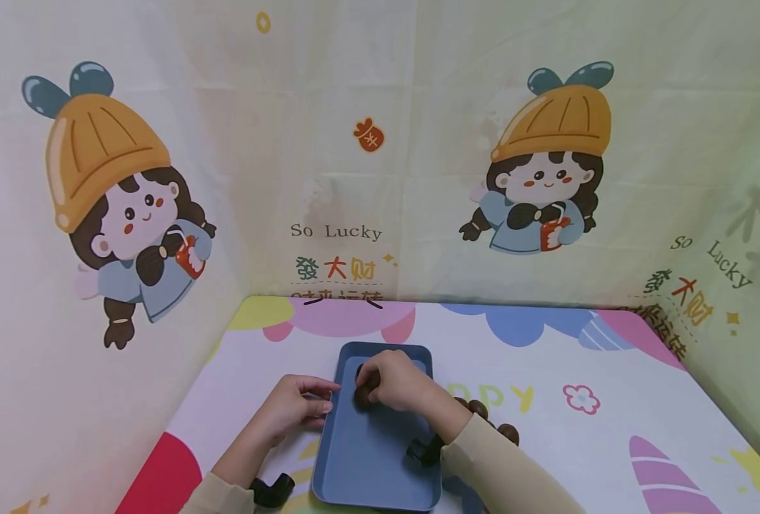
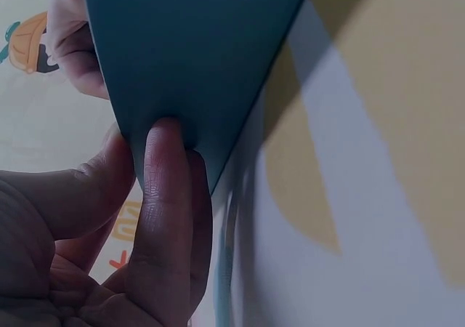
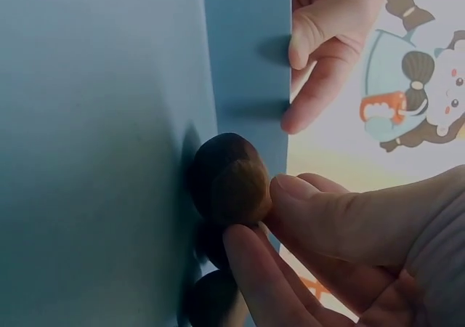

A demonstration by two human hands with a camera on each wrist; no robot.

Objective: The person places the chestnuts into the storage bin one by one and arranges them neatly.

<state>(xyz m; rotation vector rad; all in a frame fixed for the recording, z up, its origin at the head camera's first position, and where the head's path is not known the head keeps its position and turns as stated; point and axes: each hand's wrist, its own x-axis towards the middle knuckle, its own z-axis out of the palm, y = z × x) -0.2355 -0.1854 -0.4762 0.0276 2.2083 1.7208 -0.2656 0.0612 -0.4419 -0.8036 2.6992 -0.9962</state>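
Observation:
My right hand reaches over the blue tray and pinches a brown chestnut between thumb and fingers, close to the tray's left wall. Right below that one in the right wrist view, another chestnut lies along the same wall, partly hidden by my fingers. My left hand is at the tray's left side. Its fairly straight fingers press the outer wall in the left wrist view, with the thumb at the rim.
More chestnuts lie on the table right of the tray, partly behind my right forearm. A black wrist camera sits on the left wrist, another on the right. Printed cloth walls enclose the patterned table.

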